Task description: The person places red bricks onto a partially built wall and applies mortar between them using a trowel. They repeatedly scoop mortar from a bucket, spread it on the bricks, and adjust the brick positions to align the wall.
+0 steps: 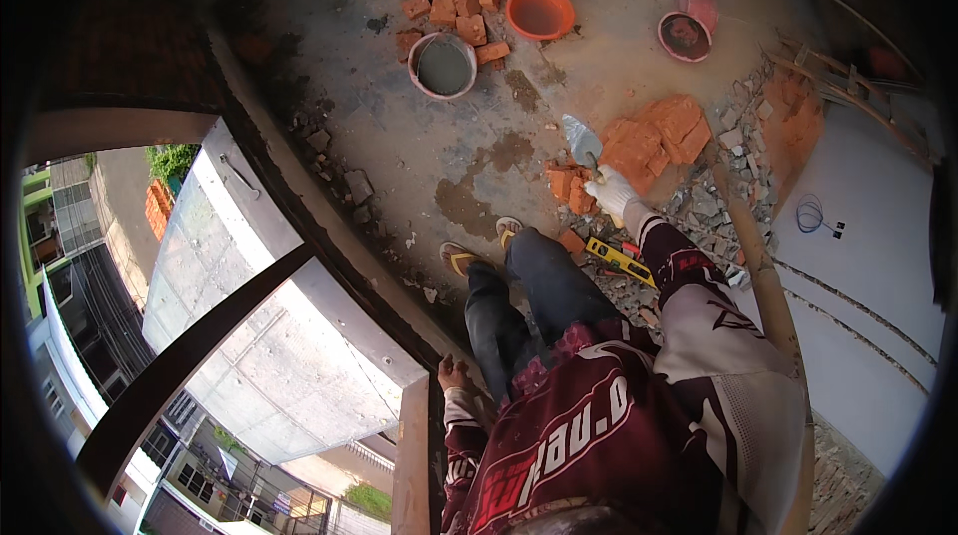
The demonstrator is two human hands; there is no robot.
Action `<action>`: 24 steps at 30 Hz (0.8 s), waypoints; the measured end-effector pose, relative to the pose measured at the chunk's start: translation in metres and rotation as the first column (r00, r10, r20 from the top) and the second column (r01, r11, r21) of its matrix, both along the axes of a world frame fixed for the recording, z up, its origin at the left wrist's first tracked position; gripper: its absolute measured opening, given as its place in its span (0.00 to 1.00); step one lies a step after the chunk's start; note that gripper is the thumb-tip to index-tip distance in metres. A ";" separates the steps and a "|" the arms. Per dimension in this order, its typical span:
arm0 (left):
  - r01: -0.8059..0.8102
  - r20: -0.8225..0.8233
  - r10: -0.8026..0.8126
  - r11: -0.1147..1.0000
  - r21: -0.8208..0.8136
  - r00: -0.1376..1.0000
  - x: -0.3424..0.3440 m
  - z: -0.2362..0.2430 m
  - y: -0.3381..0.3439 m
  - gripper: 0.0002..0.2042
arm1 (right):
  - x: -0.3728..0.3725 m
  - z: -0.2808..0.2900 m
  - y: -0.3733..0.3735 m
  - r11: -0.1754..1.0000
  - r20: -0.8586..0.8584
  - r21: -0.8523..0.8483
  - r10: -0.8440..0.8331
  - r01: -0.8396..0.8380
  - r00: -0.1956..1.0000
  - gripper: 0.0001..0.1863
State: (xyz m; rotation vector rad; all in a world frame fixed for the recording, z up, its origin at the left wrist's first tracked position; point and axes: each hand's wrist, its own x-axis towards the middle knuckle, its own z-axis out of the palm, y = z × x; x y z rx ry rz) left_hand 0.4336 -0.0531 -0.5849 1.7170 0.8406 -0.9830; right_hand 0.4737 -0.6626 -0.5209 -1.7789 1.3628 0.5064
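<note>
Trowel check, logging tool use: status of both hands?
Right hand gloved, shut on trowel over brick pieces. Left hand bare, on ledge. Nothing in the way.

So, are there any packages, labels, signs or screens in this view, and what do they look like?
No packages, signs or screens show.
Shirt lettering: large white printed characters across the person's dark red shirt, bottom centre.
Level tool: narrow yellow bar with a small red patch, lying on the rubble below the white-gloved right hand; any label is too small to tell.
</note>
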 end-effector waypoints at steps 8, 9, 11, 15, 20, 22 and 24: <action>-0.128 0.134 0.132 0.991 -0.037 0.982 0.099 0.051 0.004 0.17 | 0.145 -0.035 0.030 0.766 0.257 0.502 -0.576 0.402 0.776 0.24; -0.115 0.081 0.111 0.993 0.041 0.990 0.096 0.057 0.000 0.17 | 0.173 -0.050 0.024 0.709 0.292 0.561 -0.652 0.427 0.700 0.25; -0.066 0.104 0.051 0.986 0.150 0.993 0.079 0.077 -0.014 0.19 | 0.243 -0.094 0.004 0.547 0.106 0.619 -0.769 0.564 0.630 0.20; -0.179 -0.138 0.252 0.900 0.398 0.958 0.025 0.128 -0.078 0.21 | 0.371 -0.197 -0.046 0.627 0.196 0.676 -0.660 0.387 0.725 0.16; 0.005 -0.429 0.263 0.848 0.530 0.864 -0.038 0.174 -0.182 0.25 | 0.500 -0.321 -0.123 0.703 0.226 0.666 -0.508 0.249 0.831 0.18; -0.176 -0.432 0.474 0.804 0.568 0.767 -0.053 0.178 -0.214 0.24 | 0.534 -0.366 -0.149 0.681 0.190 0.683 -0.516 0.265 0.836 0.25; -0.259 -0.388 0.566 0.750 0.609 0.727 -0.069 0.179 -0.241 0.23 | 0.559 -0.405 -0.169 0.631 0.117 0.687 -0.585 0.360 0.802 0.30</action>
